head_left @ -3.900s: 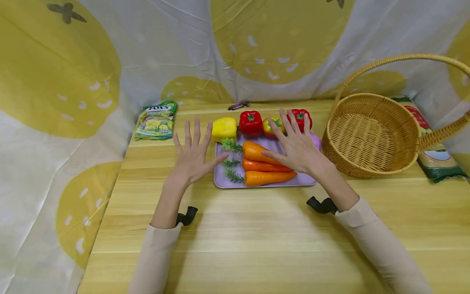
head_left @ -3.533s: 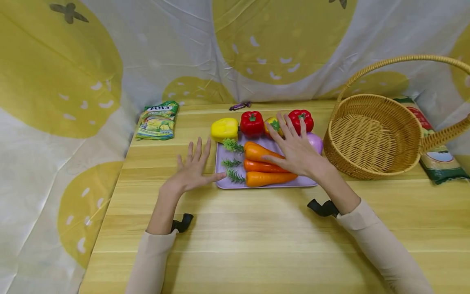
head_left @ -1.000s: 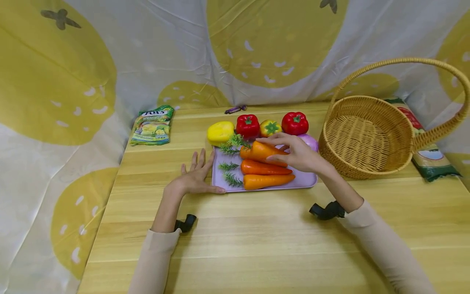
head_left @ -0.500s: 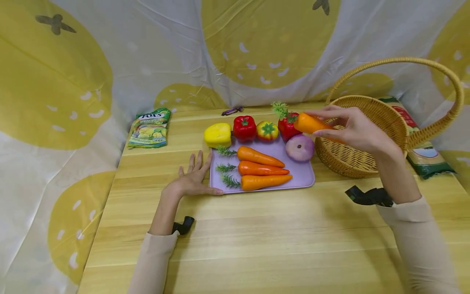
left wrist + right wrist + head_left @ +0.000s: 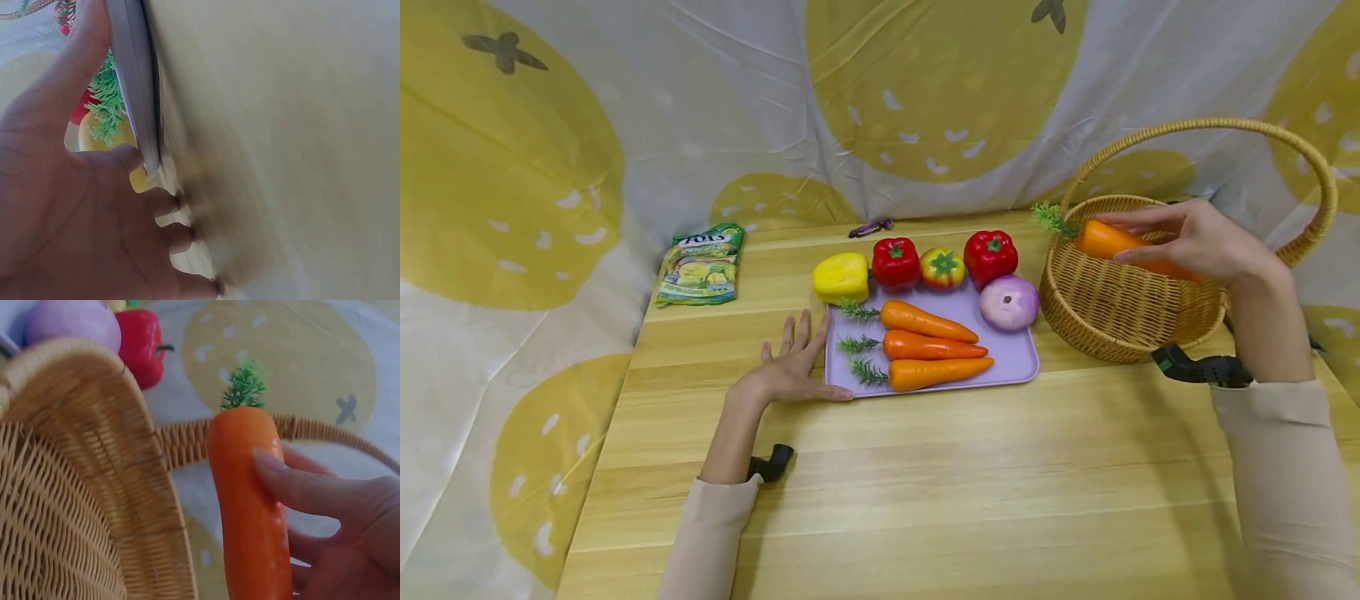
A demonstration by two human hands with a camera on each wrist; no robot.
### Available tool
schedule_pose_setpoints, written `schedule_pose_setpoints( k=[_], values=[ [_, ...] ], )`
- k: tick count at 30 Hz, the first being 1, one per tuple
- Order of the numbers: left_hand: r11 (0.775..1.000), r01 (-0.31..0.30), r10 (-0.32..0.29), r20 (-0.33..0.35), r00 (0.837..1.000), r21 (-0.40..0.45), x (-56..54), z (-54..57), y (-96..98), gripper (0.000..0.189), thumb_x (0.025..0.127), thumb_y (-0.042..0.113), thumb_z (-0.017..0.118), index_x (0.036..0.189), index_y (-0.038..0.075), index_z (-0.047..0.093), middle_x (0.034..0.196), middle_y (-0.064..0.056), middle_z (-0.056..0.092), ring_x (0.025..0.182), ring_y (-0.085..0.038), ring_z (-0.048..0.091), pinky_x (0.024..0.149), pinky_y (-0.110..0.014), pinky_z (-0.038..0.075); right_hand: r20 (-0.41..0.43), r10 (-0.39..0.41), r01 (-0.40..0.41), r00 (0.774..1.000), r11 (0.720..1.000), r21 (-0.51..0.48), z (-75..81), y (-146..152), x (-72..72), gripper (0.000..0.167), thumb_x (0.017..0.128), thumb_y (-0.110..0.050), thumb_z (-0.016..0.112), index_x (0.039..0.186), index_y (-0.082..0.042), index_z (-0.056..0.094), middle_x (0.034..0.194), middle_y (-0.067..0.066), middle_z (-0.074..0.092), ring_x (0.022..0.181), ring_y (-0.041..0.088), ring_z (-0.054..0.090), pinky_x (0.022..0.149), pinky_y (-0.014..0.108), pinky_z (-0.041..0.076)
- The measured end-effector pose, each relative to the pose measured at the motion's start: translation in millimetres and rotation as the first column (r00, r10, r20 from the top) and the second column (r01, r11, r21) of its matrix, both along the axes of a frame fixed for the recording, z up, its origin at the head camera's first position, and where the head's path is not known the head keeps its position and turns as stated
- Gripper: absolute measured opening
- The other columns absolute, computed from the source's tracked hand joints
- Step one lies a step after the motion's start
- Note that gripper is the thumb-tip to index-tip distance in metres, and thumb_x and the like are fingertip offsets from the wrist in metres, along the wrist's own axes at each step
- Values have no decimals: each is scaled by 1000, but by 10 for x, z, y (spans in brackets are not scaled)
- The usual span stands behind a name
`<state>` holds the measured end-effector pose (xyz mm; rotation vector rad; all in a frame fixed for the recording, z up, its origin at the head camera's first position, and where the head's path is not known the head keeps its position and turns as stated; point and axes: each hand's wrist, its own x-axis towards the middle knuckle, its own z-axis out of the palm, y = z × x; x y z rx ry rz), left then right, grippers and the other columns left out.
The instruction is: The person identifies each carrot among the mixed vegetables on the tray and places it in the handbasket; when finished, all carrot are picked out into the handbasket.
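My right hand [image 5: 1210, 242] pinches an orange carrot [image 5: 1108, 240] with a green top, held above the wicker basket [image 5: 1075, 312]. In the right wrist view the thumb lies along the thick end of the carrot [image 5: 247, 487], and the basket wall [image 5: 147, 506] is beside it. My left hand [image 5: 786, 371] has its fingers spread, fingertips down on the table, the thumb touching the front left corner of the lilac tray [image 5: 1011, 358]. On that tray lie an upper carrot [image 5: 928, 322], a middle carrot [image 5: 936, 344], a lower carrot [image 5: 940, 372] and a purple onion [image 5: 1009, 302].
Behind the tray stand a yellow pepper [image 5: 841, 278], a red pepper [image 5: 896, 263], a smaller yellow-red vegetable [image 5: 942, 268] and another red pepper [image 5: 991, 257]. A candy bag [image 5: 700, 265] and a wrapped purple sweet [image 5: 871, 227] lie farther back. The basket's tall handle [image 5: 1217, 125] arches upward.
My right hand has picked a carrot off the tray and carried it rightward over the basket. My left hand has come down to the tray's corner and stays there.
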<state>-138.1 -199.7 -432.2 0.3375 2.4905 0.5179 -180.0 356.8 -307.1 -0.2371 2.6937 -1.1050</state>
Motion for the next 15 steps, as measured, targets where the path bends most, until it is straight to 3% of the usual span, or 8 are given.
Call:
schedule_pose_setpoints(
  k=[4, 7, 12, 15],
  values=[
    [1000, 1, -1, 1, 1000, -16, -23, -48, -16, 145, 62, 93, 68, 163, 35, -18, 170, -9, -31, 157, -35, -31, 118, -78, -12, 39, -6, 4, 999, 999, 41, -51, 168, -94, 52, 95, -19, 77, 145, -19, 62, 109, -38, 62, 84, -2, 58, 62, 22, 49],
    [1000, -1, 1, 5, 1000, -17, -20, -35, -14, 145, 62, 93, 68, 163, 35, -18, 170, -9, -31, 156, -35, -32, 119, -77, -12, 96, -30, 22, 995, 997, 75, -79, 252, -167, 54, 95, -25, 77, 147, -25, 60, 109, -40, 58, 98, -6, 57, 72, 21, 52],
    [1000, -7, 7, 16, 1000, 3, 15, 50, 6, 143, 66, 88, 72, 164, 34, -18, 170, -10, -31, 157, -35, -31, 118, -77, -14, 203, -83, 60, 976, 991, 120, -123, 320, -315, 54, 93, -38, 78, 144, -39, 60, 107, -39, 56, 99, -2, 53, 74, 24, 51],
    [1000, -5, 5, 14, 1000, 16, 35, 93, 20, 141, 69, 84, 74, 164, 34, -17, 170, -11, -30, 157, -36, -31, 117, -78, -14, 249, -99, 68, 963, 989, 129, -161, 352, -409, 53, 92, -43, 78, 142, -45, 60, 106, -39, 57, 110, 8, 52, 77, 23, 50]
  ],
)
